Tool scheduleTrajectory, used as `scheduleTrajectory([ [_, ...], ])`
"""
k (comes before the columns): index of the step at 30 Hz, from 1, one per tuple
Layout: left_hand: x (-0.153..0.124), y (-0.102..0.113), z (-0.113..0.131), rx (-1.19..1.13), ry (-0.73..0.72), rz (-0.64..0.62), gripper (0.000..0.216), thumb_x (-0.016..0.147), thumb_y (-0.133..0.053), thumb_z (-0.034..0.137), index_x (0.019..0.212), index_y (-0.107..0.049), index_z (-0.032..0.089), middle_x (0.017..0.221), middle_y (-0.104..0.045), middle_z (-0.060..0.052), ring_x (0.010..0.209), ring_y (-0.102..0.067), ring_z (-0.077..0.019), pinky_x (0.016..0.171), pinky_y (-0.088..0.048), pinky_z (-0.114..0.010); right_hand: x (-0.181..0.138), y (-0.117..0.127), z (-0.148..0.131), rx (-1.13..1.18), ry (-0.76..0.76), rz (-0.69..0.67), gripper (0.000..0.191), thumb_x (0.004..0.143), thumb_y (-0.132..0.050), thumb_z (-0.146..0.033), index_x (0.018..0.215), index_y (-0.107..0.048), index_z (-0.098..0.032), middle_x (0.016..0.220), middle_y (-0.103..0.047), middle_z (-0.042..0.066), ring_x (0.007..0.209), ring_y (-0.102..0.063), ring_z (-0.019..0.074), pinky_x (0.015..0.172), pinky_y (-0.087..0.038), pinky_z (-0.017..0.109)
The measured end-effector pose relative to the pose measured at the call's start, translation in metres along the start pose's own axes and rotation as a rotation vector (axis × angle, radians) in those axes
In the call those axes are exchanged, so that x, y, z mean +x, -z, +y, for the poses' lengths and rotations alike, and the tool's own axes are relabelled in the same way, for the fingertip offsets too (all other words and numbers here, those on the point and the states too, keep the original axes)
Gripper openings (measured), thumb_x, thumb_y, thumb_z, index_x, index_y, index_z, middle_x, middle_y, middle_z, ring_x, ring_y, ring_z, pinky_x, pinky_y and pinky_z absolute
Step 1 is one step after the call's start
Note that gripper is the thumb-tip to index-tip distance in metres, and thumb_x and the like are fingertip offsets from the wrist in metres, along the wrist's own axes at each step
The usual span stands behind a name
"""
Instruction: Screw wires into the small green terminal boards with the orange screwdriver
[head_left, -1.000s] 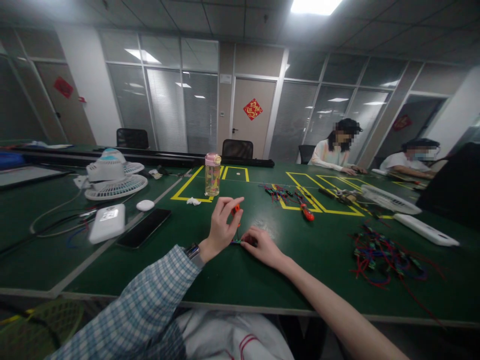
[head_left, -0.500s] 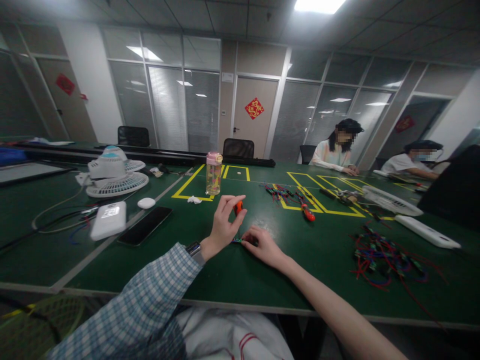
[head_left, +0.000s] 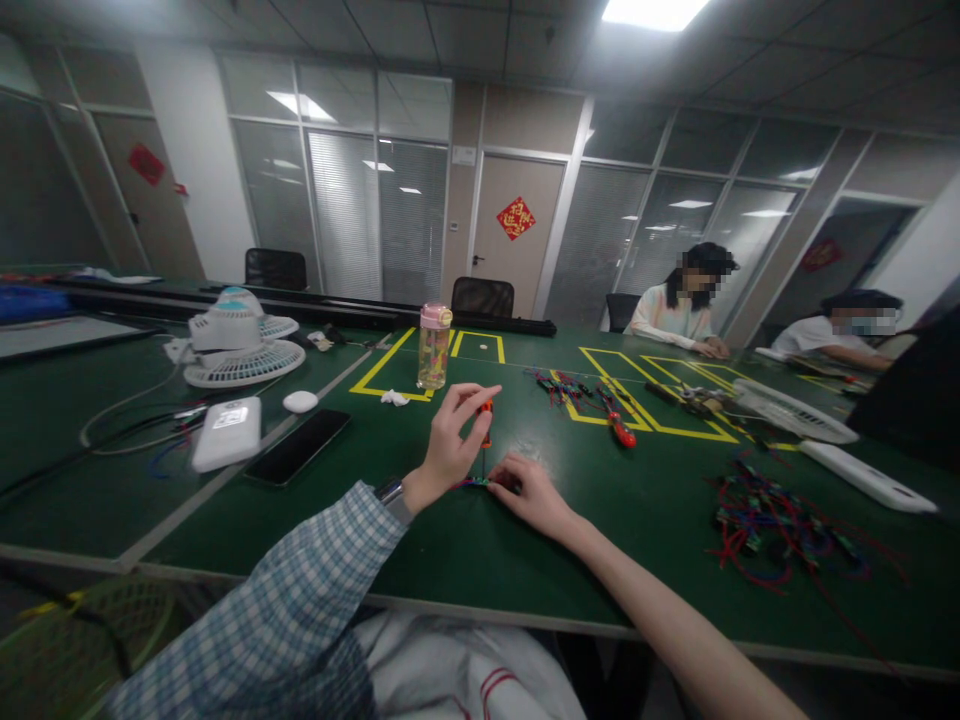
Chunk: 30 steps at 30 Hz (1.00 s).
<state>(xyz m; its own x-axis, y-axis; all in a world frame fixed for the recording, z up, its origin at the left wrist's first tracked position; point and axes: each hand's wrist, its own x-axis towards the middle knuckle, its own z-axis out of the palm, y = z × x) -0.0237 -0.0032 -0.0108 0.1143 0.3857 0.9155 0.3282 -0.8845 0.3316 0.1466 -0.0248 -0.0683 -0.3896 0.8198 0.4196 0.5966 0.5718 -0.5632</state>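
Note:
My left hand [head_left: 453, 440] has its fingers and thumb at the handle of an orange-and-black screwdriver [head_left: 487, 432], the index finger stretched over its top. The screwdriver stands upright, its thin shaft pointing down at a small green circuit board [head_left: 478, 482] on the table. Whether the tip sits in a screw is too small to tell. Thumb and fingertips of my right hand [head_left: 531, 494] are closed on the board's right end. Dark coloured wires run out from its left side.
Right of my hands lies a tangle of wired boards [head_left: 780, 525]; further back are another bundle [head_left: 562, 388] and a red screwdriver [head_left: 621, 430]. A bottle [head_left: 433, 348], phone [head_left: 298, 447], power bank [head_left: 227, 432] and white fan [head_left: 244, 345] stand left. Two people sit at the right.
The view has shifted slightly. My left fingers have turned and opened a little around the screwdriver, whose handle now stands more upright. My right hand keeps its place at the board.

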Motion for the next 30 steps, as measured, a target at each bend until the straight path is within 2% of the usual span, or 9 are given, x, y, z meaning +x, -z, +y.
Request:
scheduleTrajectory([
  [3,0.0026,0.0016,-0.0002,-0.031,0.035,0.009,0.031,0.096,-0.039,0.019,0.122,-0.057,0.02,0.108,-0.06,-0.007,0.102,-0.057,-0.0167,0.089,-0.046,-0.031,-0.0002,0.0006,-0.001,-0.005,0.0,0.002,0.005,0.079,-0.061,-0.013,0.08,-0.064,-0.016,0.074,-0.056,0.0,0.064,-0.053,0.0122,0.059,-0.042,0.023],
  [8,0.0028,0.0017,-0.0002,0.027,0.048,0.082,0.023,0.091,-0.053,0.024,0.112,-0.061,0.019,0.095,-0.057,-0.004,0.089,-0.056,-0.0155,0.081,-0.048,-0.029,-0.0006,0.0003,-0.0008,-0.012,-0.009,0.002,0.005,0.079,-0.062,-0.012,0.079,-0.064,-0.016,0.075,-0.056,0.0,0.065,-0.053,0.0121,0.06,-0.042,0.023],
  [10,0.0027,0.002,-0.0002,0.029,0.045,0.067,0.023,0.091,-0.052,0.025,0.111,-0.062,0.02,0.097,-0.056,-0.005,0.092,-0.056,-0.0158,0.083,-0.047,-0.029,-0.0008,0.0001,-0.0002,-0.015,-0.007,0.002,0.005,0.079,-0.062,-0.011,0.079,-0.064,-0.016,0.075,-0.056,0.0,0.066,-0.054,0.0123,0.06,-0.042,0.023],
  [14,0.0031,0.0023,-0.0005,-0.038,0.056,-0.012,0.032,0.096,-0.039,0.02,0.124,-0.055,0.02,0.107,-0.059,-0.007,0.101,-0.056,-0.0166,0.089,-0.046,-0.031,-0.0009,0.0004,-0.0005,-0.008,-0.003,-0.003,0.005,0.079,-0.062,-0.012,0.081,-0.064,-0.016,0.076,-0.057,0.001,0.066,-0.054,0.0124,0.061,-0.043,0.023],
  [21,0.0022,0.0009,-0.0004,0.016,0.053,0.031,0.025,0.092,-0.05,0.025,0.114,-0.061,0.02,0.096,-0.056,-0.005,0.091,-0.056,-0.0155,0.082,-0.047,-0.029,-0.0003,0.0001,-0.0007,-0.014,0.001,0.004,0.005,0.079,-0.062,-0.012,0.079,-0.064,-0.016,0.075,-0.057,0.001,0.066,-0.054,0.0131,0.061,-0.043,0.024],
  [26,0.0006,-0.0001,-0.0013,-0.039,0.036,-0.048,0.035,0.097,-0.037,0.019,0.128,-0.051,0.02,0.109,-0.061,-0.007,0.101,-0.057,-0.0158,0.089,-0.046,-0.03,-0.0003,-0.0008,0.0015,-0.018,0.01,0.003,0.004,0.08,-0.061,-0.013,0.08,-0.064,-0.016,0.075,-0.057,0.001,0.066,-0.053,0.0128,0.061,-0.042,0.024],
  [30,0.0007,-0.0011,-0.0007,-0.002,0.04,-0.008,0.03,0.093,-0.049,0.023,0.122,-0.055,0.02,0.101,-0.061,-0.005,0.093,-0.058,-0.0153,0.085,-0.047,-0.029,-0.0007,-0.0014,0.0026,-0.024,0.015,0.001,0.005,0.08,-0.061,-0.013,0.081,-0.064,-0.016,0.075,-0.056,0.0,0.066,-0.053,0.0125,0.061,-0.042,0.023],
])
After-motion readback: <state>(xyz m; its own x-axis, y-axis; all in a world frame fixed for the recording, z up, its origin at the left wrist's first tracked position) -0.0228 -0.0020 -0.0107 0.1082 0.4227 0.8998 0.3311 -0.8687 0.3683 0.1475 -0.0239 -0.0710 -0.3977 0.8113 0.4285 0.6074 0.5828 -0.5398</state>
